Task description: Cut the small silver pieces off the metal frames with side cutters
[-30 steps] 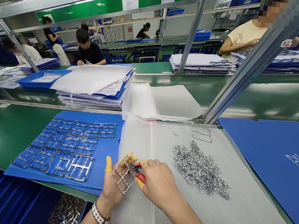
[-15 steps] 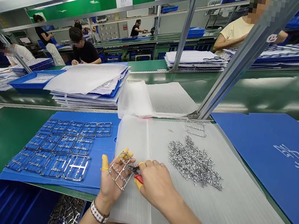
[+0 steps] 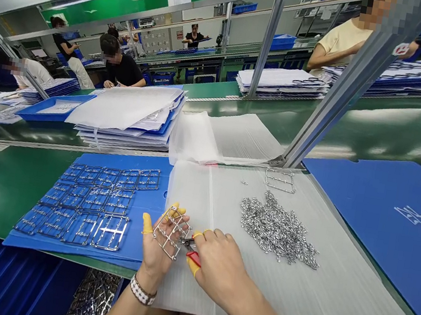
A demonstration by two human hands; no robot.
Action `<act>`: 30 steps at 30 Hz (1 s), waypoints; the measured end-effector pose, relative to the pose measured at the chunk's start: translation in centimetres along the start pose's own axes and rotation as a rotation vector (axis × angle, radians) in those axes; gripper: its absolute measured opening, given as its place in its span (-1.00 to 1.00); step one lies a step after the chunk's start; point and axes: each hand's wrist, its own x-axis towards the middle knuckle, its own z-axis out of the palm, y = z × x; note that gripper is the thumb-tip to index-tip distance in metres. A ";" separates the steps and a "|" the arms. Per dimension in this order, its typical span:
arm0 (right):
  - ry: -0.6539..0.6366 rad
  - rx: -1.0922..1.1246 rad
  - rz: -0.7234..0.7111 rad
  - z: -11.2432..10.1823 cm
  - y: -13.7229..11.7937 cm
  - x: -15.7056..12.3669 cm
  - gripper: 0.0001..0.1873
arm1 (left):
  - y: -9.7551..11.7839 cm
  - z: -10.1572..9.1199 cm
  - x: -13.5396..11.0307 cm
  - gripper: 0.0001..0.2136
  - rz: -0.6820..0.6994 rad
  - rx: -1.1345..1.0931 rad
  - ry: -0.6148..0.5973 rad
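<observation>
In my left hand, palm up, lies a small metal frame with script-like bars, tilted and held by the fingers. Yellow finger cots cover some fingertips of both hands. My right hand is closed round red-handled pliers or nippers, whose dark jaws reach the frame's right side. To the right, a heap of small shiny metal pieces covers part of the white foam sheet. Rows of similar metal frames lie on a blue plastic sheet at the left.
One bare metal frame lies behind the heap. A slanted metal post rises at the bench's back. Stacked sheets stand at back left, and a blue board lies at right. Below left, a bin holds metal frames. Co-workers sit beyond.
The view has shifted slightly. The pliers' jaws stay at the frame's right side, with both hands nearly in place. A distant co-worker has turned and raised a flat thing.
</observation>
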 end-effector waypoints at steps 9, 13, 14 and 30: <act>-0.009 0.018 -0.034 0.5 -0.6 0.3 -0.81 | -0.6 -0.1 -0.2 -0.37 0.063 0.071 0.033; -0.043 0.015 -0.036 0.4 -0.8 0.3 -0.84 | -0.6 -0.1 -0.1 -0.38 0.072 0.093 0.044; -0.053 0.011 -0.038 0.4 -0.9 0.3 -0.84 | -0.6 -0.1 -0.1 -0.38 0.069 0.097 0.048; 0.193 1.470 0.233 2.5 2.1 2.2 -0.66 | -1.1 -0.7 -1.4 -0.34 0.898 1.303 -0.439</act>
